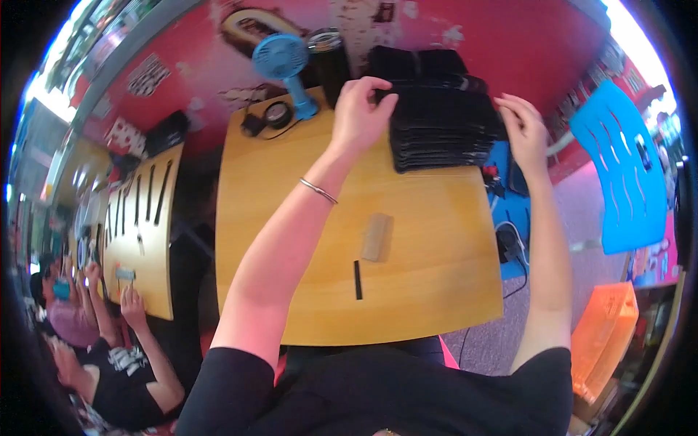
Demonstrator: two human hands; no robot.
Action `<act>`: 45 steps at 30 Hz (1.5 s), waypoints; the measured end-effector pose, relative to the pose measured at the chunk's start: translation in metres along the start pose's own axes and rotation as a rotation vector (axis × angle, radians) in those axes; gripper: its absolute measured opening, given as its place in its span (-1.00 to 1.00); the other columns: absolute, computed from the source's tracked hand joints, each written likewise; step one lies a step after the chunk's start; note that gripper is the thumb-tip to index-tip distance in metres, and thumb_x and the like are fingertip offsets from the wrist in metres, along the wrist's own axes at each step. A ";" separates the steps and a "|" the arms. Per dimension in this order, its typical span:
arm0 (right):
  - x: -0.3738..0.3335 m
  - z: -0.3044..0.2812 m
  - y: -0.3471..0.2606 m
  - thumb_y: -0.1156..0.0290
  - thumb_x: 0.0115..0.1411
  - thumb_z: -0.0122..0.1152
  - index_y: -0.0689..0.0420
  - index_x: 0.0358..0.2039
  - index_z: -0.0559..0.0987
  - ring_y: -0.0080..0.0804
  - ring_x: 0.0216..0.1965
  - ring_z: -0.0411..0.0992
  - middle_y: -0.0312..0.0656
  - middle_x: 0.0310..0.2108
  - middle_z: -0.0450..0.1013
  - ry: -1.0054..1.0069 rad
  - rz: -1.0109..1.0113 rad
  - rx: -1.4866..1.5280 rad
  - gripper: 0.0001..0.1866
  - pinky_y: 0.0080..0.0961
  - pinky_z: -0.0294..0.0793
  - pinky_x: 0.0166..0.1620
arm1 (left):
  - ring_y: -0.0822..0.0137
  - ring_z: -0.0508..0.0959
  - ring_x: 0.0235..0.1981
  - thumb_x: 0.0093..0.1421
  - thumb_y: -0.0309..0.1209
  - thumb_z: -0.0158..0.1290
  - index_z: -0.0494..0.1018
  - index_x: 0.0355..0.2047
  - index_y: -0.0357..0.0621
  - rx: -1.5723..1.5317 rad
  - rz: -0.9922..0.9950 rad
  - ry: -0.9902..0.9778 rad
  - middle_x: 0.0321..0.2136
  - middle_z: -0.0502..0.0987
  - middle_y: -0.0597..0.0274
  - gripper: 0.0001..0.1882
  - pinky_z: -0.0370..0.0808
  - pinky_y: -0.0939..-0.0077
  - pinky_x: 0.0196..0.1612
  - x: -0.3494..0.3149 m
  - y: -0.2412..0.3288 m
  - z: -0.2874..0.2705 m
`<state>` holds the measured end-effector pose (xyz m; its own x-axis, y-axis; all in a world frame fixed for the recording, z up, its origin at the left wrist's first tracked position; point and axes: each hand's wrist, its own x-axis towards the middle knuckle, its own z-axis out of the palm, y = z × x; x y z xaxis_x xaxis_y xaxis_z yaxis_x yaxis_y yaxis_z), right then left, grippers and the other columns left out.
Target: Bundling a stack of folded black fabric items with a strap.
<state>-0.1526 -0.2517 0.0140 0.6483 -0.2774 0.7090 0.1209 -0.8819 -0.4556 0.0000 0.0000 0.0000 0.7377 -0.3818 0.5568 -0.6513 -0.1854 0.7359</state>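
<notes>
A thick stack of flat black pieces, perhaps folded fabric [440, 134], lies at the far right of my wooden table [291, 218]. My left hand [360, 115] is at the stack's upper left corner, thumb and fingers closed on the edge of the top piece. On the opposite side my right hand [525, 129] pinches at the upper right edge; its exact contact is hard to make out. Behind lies a second black pile [416, 64]. Nearer to me are a small tan block [376, 237] and a short black strip [358, 280].
A blue handheld fan [282, 62], a dark tumbler [329, 69] and a round black item with a cable [278, 115] stand at the back left. Right: a blue chair [625, 174] and an orange container [603, 338]. Left: people at another table [149, 254] with black strips.
</notes>
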 end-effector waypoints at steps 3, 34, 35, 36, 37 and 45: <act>-0.026 -0.040 -0.022 0.58 0.16 0.07 0.21 -0.27 0.56 -0.39 -0.14 0.41 -0.15 -0.19 0.46 0.050 -0.072 0.034 -0.86 -0.58 0.38 -0.09 | 0.46 0.43 -0.29 0.15 -0.45 0.04 0.48 -0.33 -0.18 -0.072 0.029 0.042 -0.41 0.43 0.25 -0.90 0.39 0.61 -0.26 -0.052 0.038 -0.012; -0.306 0.086 -0.267 0.58 0.22 -0.05 0.22 -0.26 0.50 -0.69 -0.54 0.30 -0.25 -0.47 0.43 -0.704 0.422 0.599 -0.85 -0.79 0.29 -0.47 | 0.23 0.58 -0.31 -0.02 -0.43 0.05 0.53 -0.31 -0.12 0.269 -1.078 0.252 -0.39 0.58 0.13 -0.78 0.49 0.39 -0.21 -0.617 -0.175 -0.326; -0.307 0.089 -0.269 0.59 0.21 -0.05 0.22 -0.26 0.50 -0.70 -0.56 0.29 -0.25 -0.48 0.43 -0.700 0.356 0.535 -0.85 -0.80 0.29 -0.49 | 0.19 0.58 -0.29 -0.02 -0.42 0.06 0.53 -0.30 -0.08 0.360 -1.095 0.269 -0.37 0.58 0.11 -0.78 0.49 0.36 -0.20 -0.621 -0.193 -0.324; -0.307 0.091 -0.270 0.59 0.21 -0.05 0.22 -0.26 0.50 -0.70 -0.56 0.29 -0.25 -0.48 0.43 -0.699 0.360 0.517 -0.85 -0.80 0.29 -0.49 | 0.15 0.57 -0.26 -0.01 -0.39 0.07 0.54 -0.30 -0.04 0.358 -1.126 0.274 -0.32 0.57 0.08 -0.78 0.49 0.30 -0.18 -0.620 -0.205 -0.319; -0.307 0.091 -0.273 0.60 0.20 -0.05 0.23 -0.26 0.50 -0.69 -0.57 0.29 -0.25 -0.48 0.43 -0.697 0.374 0.474 -0.85 -0.79 0.29 -0.50 | 0.15 0.57 -0.26 -0.01 -0.39 0.07 0.54 -0.30 -0.04 0.343 -1.127 0.265 -0.32 0.57 0.08 -0.78 0.49 0.30 -0.18 -0.619 -0.218 -0.312; -0.307 0.089 -0.274 0.62 0.15 -0.05 0.24 -0.32 0.51 -0.65 -0.63 0.31 -0.22 -0.53 0.41 -0.670 0.306 0.324 -0.85 -0.76 0.29 -0.57 | 0.09 0.53 -0.15 0.12 -0.34 -0.13 0.53 -0.24 -0.02 0.838 -1.033 -0.427 -0.20 0.53 0.06 -0.73 0.43 0.14 -0.09 -0.615 -0.312 -0.263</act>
<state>-0.3179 0.1093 -0.1264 0.9888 -0.1105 0.1007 0.0105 -0.6207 -0.7840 -0.2044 0.5305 -0.4708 0.9319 0.0428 -0.3603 0.1241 -0.9707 0.2057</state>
